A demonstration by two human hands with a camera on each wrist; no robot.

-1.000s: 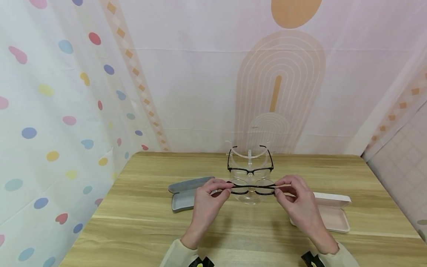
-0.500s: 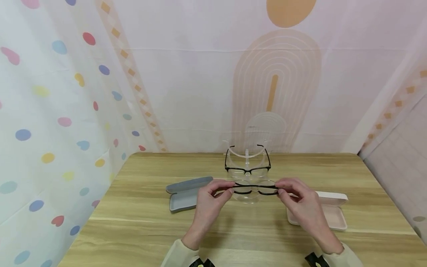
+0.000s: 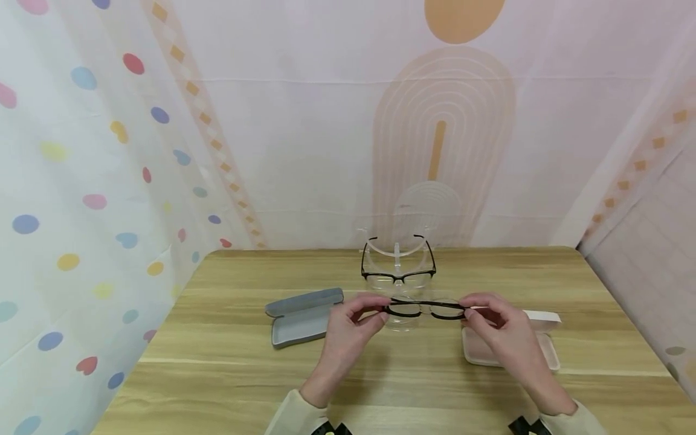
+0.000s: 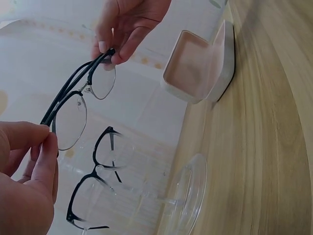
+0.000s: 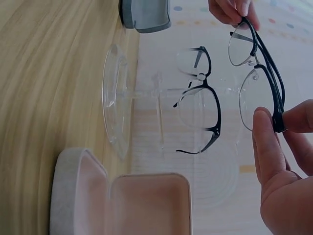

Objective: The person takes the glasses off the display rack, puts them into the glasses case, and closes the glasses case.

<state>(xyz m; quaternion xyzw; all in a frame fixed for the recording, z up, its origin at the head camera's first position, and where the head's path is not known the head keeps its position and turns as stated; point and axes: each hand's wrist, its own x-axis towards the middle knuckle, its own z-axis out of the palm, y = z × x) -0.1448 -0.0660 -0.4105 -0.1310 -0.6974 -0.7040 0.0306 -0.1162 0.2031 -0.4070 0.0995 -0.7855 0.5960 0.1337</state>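
Both hands hold one pair of glasses [image 3: 426, 306] with a black upper rim, thin wire lower rims and folded temples, raised above the table. My left hand [image 3: 350, 329] pinches its left end between thumb and fingers; my right hand [image 3: 502, 332] pinches the right end. Behind, a second pair of black half-rim glasses [image 3: 399, 277] sits with temples unfolded on a clear display stand [image 3: 397, 254]. In the right wrist view the stand's round clear base [image 5: 115, 100] rests on the table. The held glasses overlap part of the stand in the head view.
An open grey glasses case [image 3: 299, 326] lies left of the stand. On the right, an open white case with pink lining [image 3: 478, 350] is partly hidden by my right hand. The wooden table [image 3: 228, 374] ends at a patterned curtain [image 3: 315, 151].
Both hands have moved slightly to the right with the glasses, which now tilt a little down to the right. The head view has shifted slightly. The grip looks the same.
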